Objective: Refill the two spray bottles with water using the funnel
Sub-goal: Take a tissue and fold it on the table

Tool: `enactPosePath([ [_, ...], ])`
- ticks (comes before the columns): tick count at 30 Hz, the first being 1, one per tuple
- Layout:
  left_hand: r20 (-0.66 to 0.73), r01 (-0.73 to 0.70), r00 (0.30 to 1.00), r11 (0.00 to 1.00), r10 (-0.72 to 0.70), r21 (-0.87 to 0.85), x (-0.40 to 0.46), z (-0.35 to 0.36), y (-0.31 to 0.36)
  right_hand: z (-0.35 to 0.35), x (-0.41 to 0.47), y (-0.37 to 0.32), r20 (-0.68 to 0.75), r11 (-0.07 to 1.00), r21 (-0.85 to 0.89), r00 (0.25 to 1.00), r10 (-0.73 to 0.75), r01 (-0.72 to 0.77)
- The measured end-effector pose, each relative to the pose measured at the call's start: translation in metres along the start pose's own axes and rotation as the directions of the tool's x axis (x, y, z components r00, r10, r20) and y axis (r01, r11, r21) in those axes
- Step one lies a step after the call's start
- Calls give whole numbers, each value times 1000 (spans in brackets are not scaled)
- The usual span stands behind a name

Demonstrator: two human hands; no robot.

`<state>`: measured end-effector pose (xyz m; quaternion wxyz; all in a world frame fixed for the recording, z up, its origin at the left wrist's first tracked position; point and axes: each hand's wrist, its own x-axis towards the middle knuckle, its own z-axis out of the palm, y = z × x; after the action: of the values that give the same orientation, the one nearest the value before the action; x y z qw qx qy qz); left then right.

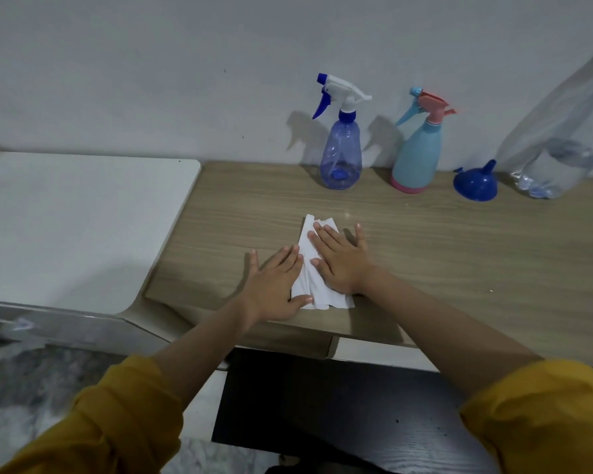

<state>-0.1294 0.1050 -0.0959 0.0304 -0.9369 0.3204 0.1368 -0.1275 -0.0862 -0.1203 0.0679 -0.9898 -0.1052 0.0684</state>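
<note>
Two spray bottles stand upright against the wall: a clear blue spray bottle (341, 155) with a white and blue trigger, and to its right a light blue spray bottle (416, 159) with a pink base and pink trigger. A blue funnel (475, 183) rests mouth down further right. Beside it a large clear plastic water bottle (558, 159) leans against the wall. My left hand (276, 285) and my right hand (339, 260) lie flat, fingers spread, pressing on a white folded paper towel (319, 289) near the wooden table's front edge.
The wooden table (425, 251) runs to the right. A white table (76, 227) adjoins it on the left. A black surface (339, 405) sits below the front edge. Mustard yellow sleeves cover my upper arms.
</note>
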Motion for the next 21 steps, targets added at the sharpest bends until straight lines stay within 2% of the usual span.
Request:
enactPosePath([
  [11, -9, 43, 999, 999, -44, -33, 21, -1, 104, -8, -58, 88, 34, 998, -11, 997, -63, 64],
  [14, -83, 45, 995, 996, -51, -73, 27, 2, 126, -9, -67, 108, 42, 996, -11, 995, -86, 86],
  [16, -131, 9, 991, 999, -15, -46, 28, 3, 140, -10, -73, 120, 41, 994, -13, 994, -104, 104],
  [21, -84, 45, 996, 997, -41, 55, 44, -2, 184, -15, -97, 154, 48, 993, -21, 992, -114, 115],
])
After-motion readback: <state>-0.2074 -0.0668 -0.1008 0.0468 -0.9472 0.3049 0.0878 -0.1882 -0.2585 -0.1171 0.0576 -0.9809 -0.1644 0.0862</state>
